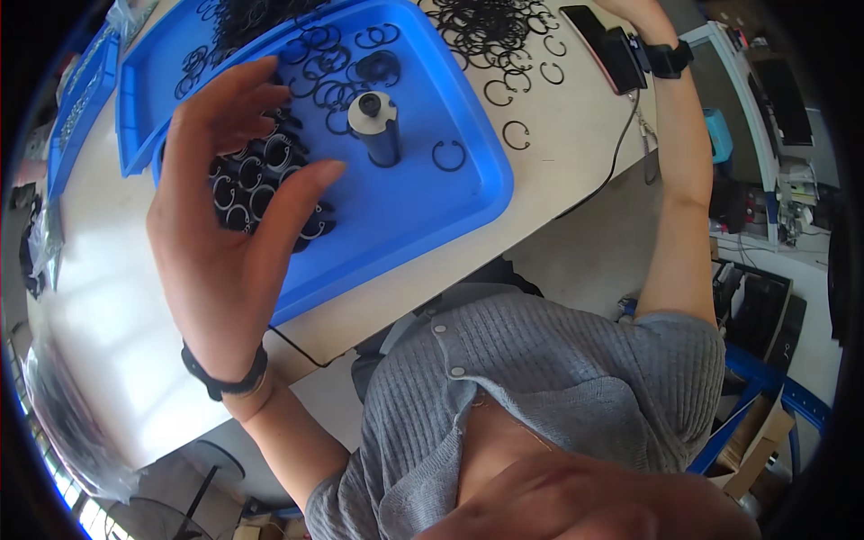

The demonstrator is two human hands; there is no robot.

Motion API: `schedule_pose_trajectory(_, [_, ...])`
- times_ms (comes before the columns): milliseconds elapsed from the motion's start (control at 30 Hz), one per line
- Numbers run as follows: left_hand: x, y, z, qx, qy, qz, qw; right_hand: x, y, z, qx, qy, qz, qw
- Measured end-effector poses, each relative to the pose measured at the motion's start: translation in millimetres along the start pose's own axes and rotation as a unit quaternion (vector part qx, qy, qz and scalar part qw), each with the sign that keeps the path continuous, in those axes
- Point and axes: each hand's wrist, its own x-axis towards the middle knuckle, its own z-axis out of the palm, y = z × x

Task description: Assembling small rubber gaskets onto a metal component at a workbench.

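over the blue tray [427,202], the left hand [214,202] is half spread, empty; right hand [643,18] cropped, grip unclear.

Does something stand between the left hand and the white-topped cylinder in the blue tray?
Nothing visible blocks the way from the left hand to the white-topped cylinder; some loose black rings lie on the blue tray at the cylinder's left. Whatever the hand covers is hidden.

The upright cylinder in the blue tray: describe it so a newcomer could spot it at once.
Find the nearer blue tray on the pale table. Right of the left hand, a dark cylinder stands upright. Its pale, black-centred top sets it apart from the flat black rings nearby.
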Motion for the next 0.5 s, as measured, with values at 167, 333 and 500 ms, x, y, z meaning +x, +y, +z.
schedule_pose_trajectory(167, [-2, 2, -13, 0.023, 0.005, 0.024, 0.999, -50, 150, 8, -0.275, 0.002, 0.007, 0.961])
schedule_pose_trajectory(333, [-6, 3, -19, 0.036, 0.016, 0.038, 0.999, -66, 197, 36, -0.266, 0.025, 0.059, 0.962])
schedule_pose_trajectory(500, [-7, -6, -24, 0.044, 0.028, 0.057, 0.997, -60, 190, 30, -0.086, -0.001, 0.095, 0.992])
